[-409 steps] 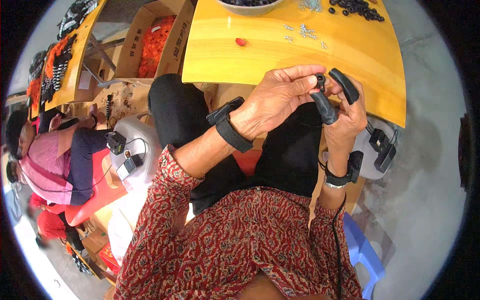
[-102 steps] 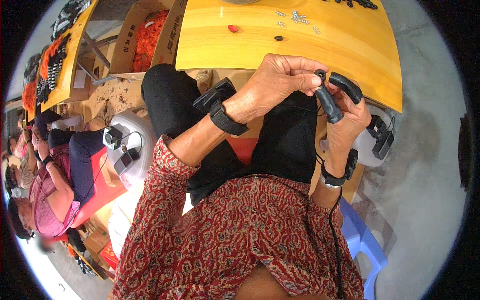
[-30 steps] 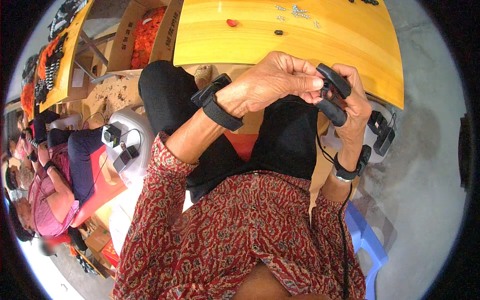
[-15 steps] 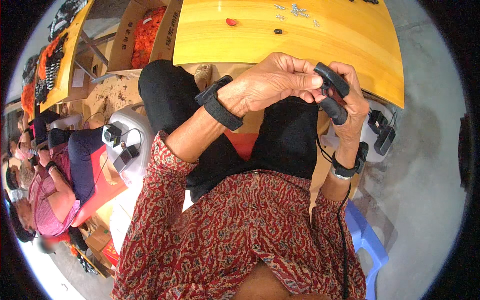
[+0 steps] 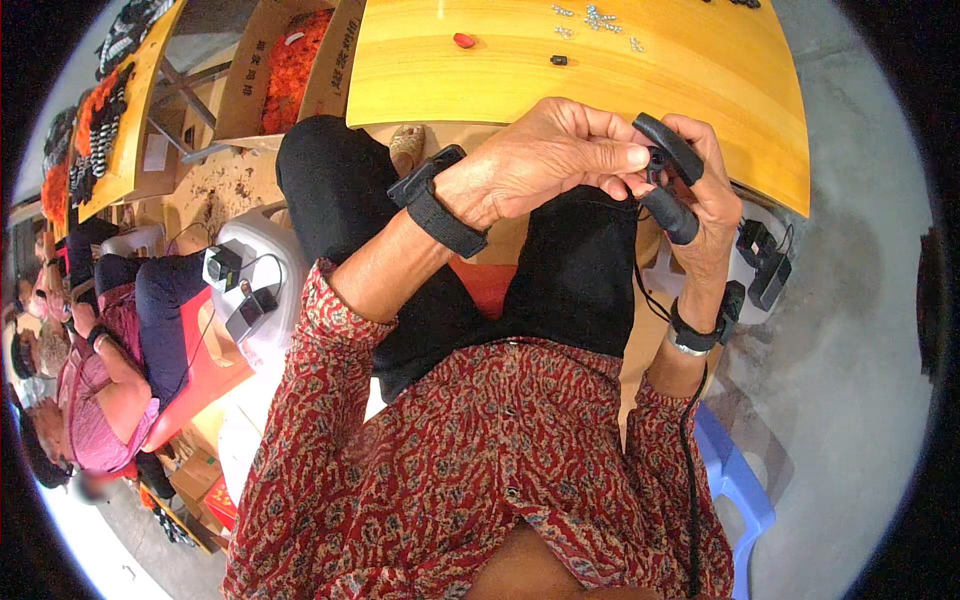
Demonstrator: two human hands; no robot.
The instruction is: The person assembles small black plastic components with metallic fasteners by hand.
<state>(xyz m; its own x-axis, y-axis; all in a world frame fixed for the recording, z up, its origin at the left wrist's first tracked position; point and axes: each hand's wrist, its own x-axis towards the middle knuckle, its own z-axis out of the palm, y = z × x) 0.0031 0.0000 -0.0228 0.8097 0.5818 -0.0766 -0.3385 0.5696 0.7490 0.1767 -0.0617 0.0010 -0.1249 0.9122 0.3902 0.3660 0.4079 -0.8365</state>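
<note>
In front of my lap, both hands are raised and meet near the table's front edge. My left hand is closed in a pinch, thumb against fingertips, at a small black part. My right hand curls around the other side of this part. Black coverings that look like finger sleeves sit on its index finger and thumb, which hold the part between them. The part's exact kind is too small to tell. Each wrist carries a black strap with a small device.
On the yellow table lie a red piece, a small black piece and scattered silvery bits. A cardboard box of orange material stands at the left. Another person sits beyond a white stool. A black cable hangs along my right sleeve.
My right hand has shifted slightly, and a bit more of the small black part shows between the fingertips. The pinch of my left hand stays closed.
</note>
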